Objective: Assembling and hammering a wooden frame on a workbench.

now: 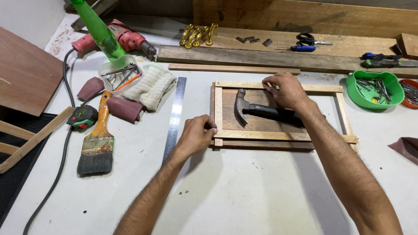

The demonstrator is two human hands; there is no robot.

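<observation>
**Thin wooden frame steadied at two corners**

The wooden frame (278,135) lies flat on the bench (244,191), probably light, stiff, its thin strips fragile. Left hand (196,135) pinches its near-left corner; right hand (285,89) presses the far rail, fingers bent. A hammer (257,109) lies inside it; a steel ruler (175,117) lies just left.

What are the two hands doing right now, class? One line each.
Left hand: fingers curled, pinching the left corner of the wooden frame.
Right hand: fingers bent, pressing on the frame's top strip; holding nothing.

Bright, even overhead light; sharp focus.
Soft shadows fall under both forearms onto the white table (244,191); mild wide-angle bending at edges.
</observation>
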